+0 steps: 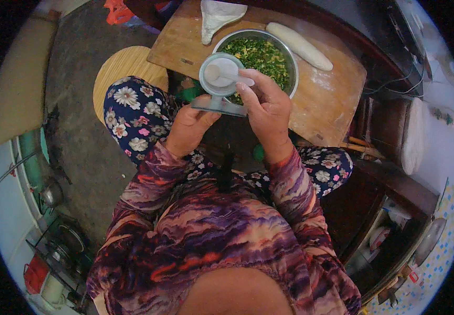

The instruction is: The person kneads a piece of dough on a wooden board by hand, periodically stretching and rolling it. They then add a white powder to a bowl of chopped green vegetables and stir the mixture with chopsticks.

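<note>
My left hand (pixel 191 128) grips a clear jar (pixel 214 93) by its flipped-open lid, keeping its round mouth turned up. White granular seasoning (pixel 223 83) fills the jar. Between thumb and fingers, my right hand (pixel 267 106) pinches a small translucent spoon (pixel 232 75), its bowl over the seasoning. Just beyond, a metal bowl (pixel 295 75) holds chopped greens mixed with yellow bits (pixel 258 51); the jar and my right hand cover its near left part. A long roll of dough (pixel 299 45) lies to the right of the bowl.
The wooden board (pixel 325 106) is dusted with flour on its right side. A white cloth (pixel 221 17) lies at its far edge. A round wooden stool top (pixel 120 67) stands to the left, and a dark cabinet (pixel 352 201) to the right. Red plastic bags (pixel 118 12) sit at the far left.
</note>
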Tool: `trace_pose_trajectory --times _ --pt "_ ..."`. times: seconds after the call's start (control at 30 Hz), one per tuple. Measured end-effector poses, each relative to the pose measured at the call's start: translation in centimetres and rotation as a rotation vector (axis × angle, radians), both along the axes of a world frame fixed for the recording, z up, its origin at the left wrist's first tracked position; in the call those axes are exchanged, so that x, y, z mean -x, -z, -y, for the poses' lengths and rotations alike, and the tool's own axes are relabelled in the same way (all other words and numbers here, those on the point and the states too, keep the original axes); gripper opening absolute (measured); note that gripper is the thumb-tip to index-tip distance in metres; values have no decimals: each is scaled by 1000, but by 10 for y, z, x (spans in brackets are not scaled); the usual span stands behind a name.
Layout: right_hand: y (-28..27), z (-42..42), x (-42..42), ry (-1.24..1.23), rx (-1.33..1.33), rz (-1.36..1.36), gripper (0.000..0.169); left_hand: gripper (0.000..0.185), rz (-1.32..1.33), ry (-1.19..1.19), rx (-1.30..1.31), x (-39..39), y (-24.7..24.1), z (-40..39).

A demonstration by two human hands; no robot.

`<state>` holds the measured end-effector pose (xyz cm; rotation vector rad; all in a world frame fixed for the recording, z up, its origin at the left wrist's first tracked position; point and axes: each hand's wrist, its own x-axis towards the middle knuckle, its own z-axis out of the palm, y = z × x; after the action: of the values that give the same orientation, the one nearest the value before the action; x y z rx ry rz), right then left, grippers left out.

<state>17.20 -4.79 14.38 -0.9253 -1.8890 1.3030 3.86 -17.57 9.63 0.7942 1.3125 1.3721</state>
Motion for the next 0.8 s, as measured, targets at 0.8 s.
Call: trace_pose_trajectory --times 0.8 --pt "-9 -14 -9 -118 -440 109 14 21 -89 -32 -105 3 17 4"
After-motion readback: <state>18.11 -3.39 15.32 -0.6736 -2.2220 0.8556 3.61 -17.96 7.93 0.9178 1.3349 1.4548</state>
